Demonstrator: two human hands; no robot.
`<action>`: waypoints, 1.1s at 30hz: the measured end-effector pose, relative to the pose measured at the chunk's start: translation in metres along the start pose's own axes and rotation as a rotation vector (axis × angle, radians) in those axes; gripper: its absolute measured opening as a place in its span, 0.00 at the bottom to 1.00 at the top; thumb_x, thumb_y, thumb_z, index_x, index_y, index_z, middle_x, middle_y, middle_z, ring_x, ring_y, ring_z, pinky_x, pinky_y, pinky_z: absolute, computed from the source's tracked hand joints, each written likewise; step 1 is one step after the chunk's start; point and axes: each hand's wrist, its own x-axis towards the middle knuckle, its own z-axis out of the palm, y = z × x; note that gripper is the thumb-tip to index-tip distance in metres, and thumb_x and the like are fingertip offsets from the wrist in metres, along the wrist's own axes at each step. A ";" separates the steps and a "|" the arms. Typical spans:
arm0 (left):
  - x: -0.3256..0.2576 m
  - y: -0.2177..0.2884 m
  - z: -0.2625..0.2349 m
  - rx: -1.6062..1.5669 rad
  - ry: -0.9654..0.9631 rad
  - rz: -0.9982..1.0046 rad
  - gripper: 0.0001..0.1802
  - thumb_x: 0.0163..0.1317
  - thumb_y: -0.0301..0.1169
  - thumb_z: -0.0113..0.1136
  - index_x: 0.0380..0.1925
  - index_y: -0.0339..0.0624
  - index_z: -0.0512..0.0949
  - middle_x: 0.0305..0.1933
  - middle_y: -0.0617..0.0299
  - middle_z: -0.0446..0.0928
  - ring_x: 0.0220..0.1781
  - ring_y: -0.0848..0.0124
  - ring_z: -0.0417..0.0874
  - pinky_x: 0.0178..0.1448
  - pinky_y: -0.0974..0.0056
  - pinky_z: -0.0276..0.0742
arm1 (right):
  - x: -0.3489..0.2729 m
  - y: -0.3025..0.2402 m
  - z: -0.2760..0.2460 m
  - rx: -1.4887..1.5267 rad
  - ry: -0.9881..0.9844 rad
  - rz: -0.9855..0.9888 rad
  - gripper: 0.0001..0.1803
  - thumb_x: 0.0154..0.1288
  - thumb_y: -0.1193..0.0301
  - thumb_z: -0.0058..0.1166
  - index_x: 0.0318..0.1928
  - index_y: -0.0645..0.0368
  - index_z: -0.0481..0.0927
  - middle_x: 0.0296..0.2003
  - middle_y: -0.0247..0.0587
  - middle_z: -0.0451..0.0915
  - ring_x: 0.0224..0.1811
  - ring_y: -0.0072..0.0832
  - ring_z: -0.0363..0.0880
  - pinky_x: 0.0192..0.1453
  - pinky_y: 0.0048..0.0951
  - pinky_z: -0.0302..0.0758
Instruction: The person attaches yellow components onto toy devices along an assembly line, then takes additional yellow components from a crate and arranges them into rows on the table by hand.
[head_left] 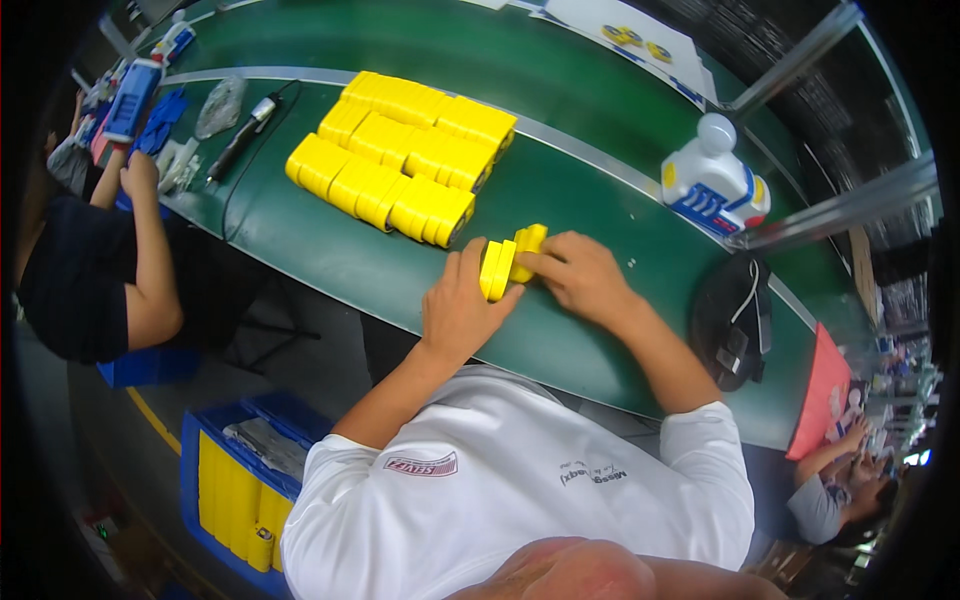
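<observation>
My left hand (457,312) is closed around a yellow block with rounded edges (496,270), a little above the green table. Just right of it, my right hand (588,276) pinches a second yellow piece (528,248) between thumb and fingers. The two pieces are side by side and seem to touch; my fingers cover part of both. Beyond my left hand, three rows of similar yellow blocks (385,190) stand packed side by side on the green tabletop (590,195). What the blocks are I cannot make out.
At the right are a white jug (712,180) and a black round pouch (730,320) with a cable. A black corded tool (240,140) and a clear plastic bag (221,106) lie at the left, near a co-worker (110,270). A blue bin (200,425) of yellow blocks stands below.
</observation>
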 end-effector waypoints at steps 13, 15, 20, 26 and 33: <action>0.048 0.030 0.013 -0.445 -0.205 0.156 0.39 0.52 0.21 0.58 0.67 0.36 0.60 0.46 0.53 0.80 0.33 0.65 0.82 0.40 0.61 0.79 | -0.066 -0.027 0.009 0.212 0.326 0.629 0.33 0.58 0.74 0.63 0.64 0.62 0.69 0.61 0.56 0.73 0.63 0.50 0.73 0.66 0.40 0.71; 0.090 0.053 0.032 -0.519 -0.158 0.222 0.36 0.51 0.23 0.60 0.64 0.36 0.65 0.47 0.52 0.79 0.39 0.64 0.81 0.43 0.61 0.79 | -0.079 -0.025 0.001 0.241 0.319 0.609 0.33 0.58 0.75 0.61 0.65 0.61 0.69 0.62 0.57 0.72 0.65 0.51 0.72 0.68 0.40 0.69; 0.209 0.119 0.142 -0.461 -0.333 0.343 0.56 0.46 0.46 0.75 0.70 0.31 0.57 0.66 0.40 0.67 0.67 0.51 0.71 0.69 0.55 0.68 | -0.087 -0.025 0.018 0.215 0.364 0.604 0.37 0.58 0.73 0.61 0.68 0.57 0.65 0.65 0.52 0.70 0.68 0.50 0.67 0.74 0.52 0.57; 0.250 0.163 0.217 -0.721 -0.651 0.326 0.57 0.36 0.44 0.83 0.67 0.38 0.62 0.63 0.46 0.72 0.64 0.54 0.75 0.69 0.55 0.70 | -0.093 -0.027 0.023 0.408 0.447 0.679 0.37 0.59 0.79 0.61 0.70 0.56 0.64 0.63 0.55 0.71 0.65 0.50 0.70 0.72 0.40 0.64; 0.219 0.133 0.206 -0.829 -0.320 0.358 0.49 0.38 0.36 0.80 0.61 0.36 0.65 0.57 0.47 0.71 0.58 0.54 0.77 0.63 0.55 0.74 | -0.133 -0.005 0.005 0.582 0.913 0.966 0.35 0.59 0.82 0.59 0.68 0.62 0.67 0.59 0.51 0.76 0.62 0.32 0.74 0.66 0.29 0.69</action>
